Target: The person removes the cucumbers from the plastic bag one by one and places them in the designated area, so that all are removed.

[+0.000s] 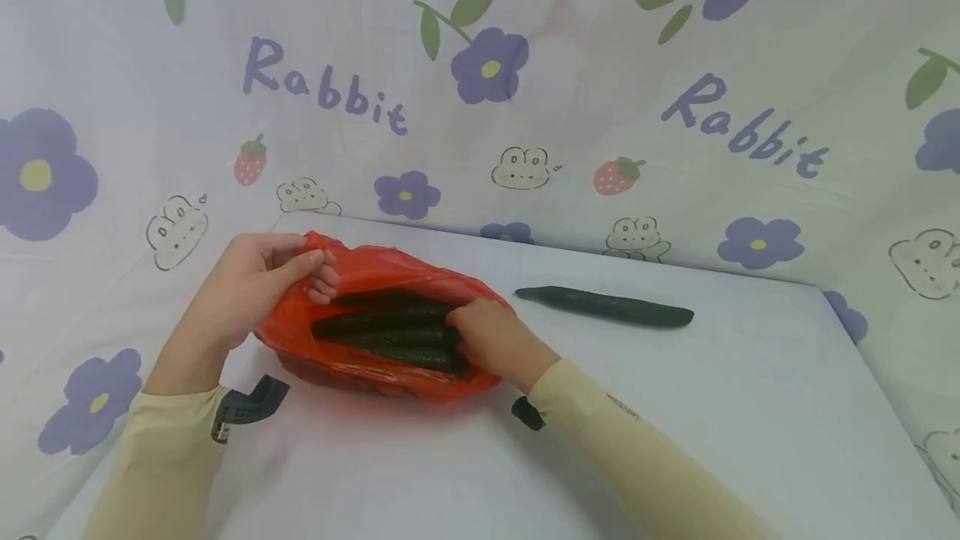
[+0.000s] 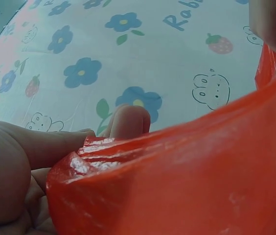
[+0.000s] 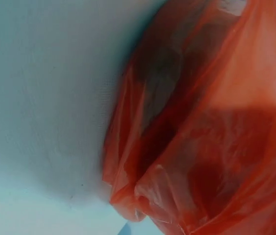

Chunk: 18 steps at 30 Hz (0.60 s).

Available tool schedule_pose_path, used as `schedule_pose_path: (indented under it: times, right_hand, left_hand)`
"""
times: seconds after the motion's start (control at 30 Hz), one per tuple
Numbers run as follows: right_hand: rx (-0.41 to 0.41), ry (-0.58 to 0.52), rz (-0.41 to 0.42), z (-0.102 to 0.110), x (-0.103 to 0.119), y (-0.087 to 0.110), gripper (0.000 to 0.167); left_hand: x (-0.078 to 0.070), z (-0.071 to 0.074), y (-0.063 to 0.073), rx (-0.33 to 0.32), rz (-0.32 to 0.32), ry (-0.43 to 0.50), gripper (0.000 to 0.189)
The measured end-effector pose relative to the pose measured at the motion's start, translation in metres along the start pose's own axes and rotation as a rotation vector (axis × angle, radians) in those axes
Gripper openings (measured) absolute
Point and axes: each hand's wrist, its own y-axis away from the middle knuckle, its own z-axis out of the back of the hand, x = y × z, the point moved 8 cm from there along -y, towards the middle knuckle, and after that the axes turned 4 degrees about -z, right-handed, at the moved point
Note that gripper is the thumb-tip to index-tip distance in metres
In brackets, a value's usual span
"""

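A red plastic bag (image 1: 367, 267) lies on its side with its mouth spread wide, and several dark green cucumbers (image 1: 382, 325) show inside it. My left hand (image 1: 258, 283) pinches the bag's rim at the upper left; in the left wrist view, the thumb and fingers of that hand (image 2: 45, 152) hold the gathered red film (image 2: 192, 181). At the bag's right side, my right hand (image 1: 501, 342) reaches into the mouth and grips the right end of a cucumber, with its fingertips partly hidden. Only the outside of the bag (image 3: 216, 152) fills the right wrist view.
One more cucumber (image 1: 607, 307) lies outside the bag, at the right on the white table (image 1: 720, 407). Behind the table hangs a cloth (image 1: 570, 82) printed with flowers, rabbits and strawberries. Dark wrist-camera mounts (image 1: 251, 407) stick out near the sleeves.
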Motion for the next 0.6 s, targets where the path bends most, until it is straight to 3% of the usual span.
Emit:
schedule_pose_path:
  times: [0.43, 0.6]
  right_hand:
    - [0.016, 0.077, -0.008, -0.0027, -0.0004, -0.0020, 0.007]
    - [-0.021, 0.082, 0.003, 0.0013, 0.0039, -0.0007, 0.008]
  left_hand:
    - [-0.0033, -0.0038, 0.0005, 0.002, 0.021, -0.024, 0.030]
    - [-0.0057, -0.0030, 0.0013, 0.000, -0.007, -0.043, 0.029]
